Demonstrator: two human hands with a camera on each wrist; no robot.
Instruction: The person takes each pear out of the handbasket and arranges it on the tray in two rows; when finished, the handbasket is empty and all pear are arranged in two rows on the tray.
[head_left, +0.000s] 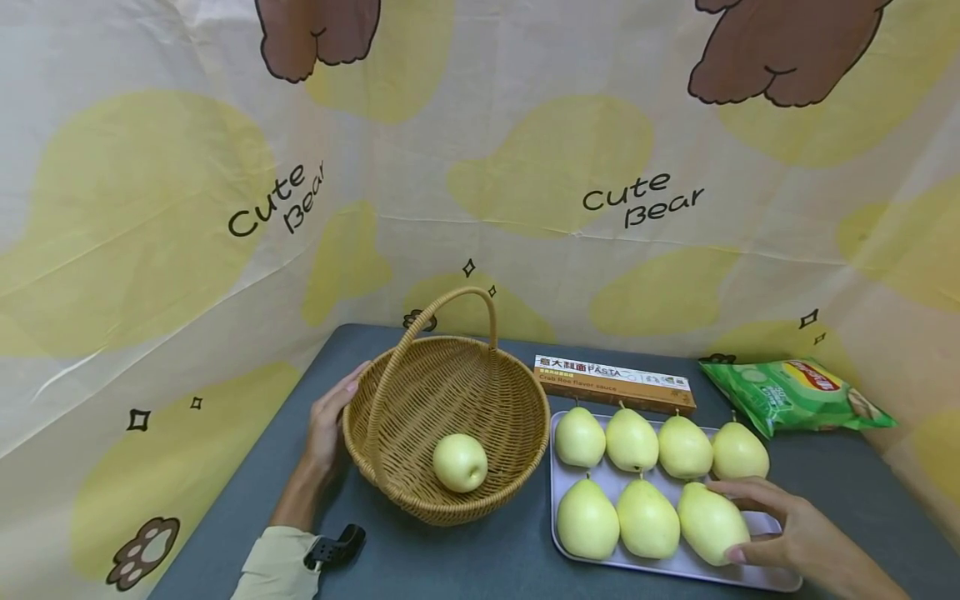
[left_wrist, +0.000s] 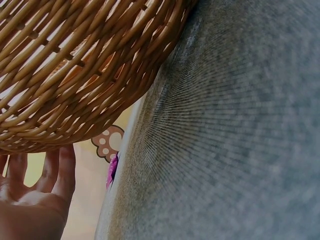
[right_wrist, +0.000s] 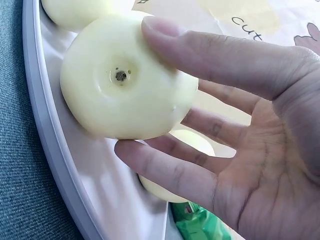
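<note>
My left hand lies against the outer left side of a wicker basket with a tall handle, and its extended fingers touch the weave. Inside the basket is one pale yellow-green pear. At the right, my right hand grips another pear between thumb and fingers at the front right of a pale lilac tray. This pear tilts, its dimpled bottom turned toward the right wrist camera. Several more pears, including one front-row pear, sit in two rows on the tray.
Behind the tray lies a long pasta box. A green chip bag rests at the back right. The dark grey table meets a patterned cloth backdrop at its rear and sides.
</note>
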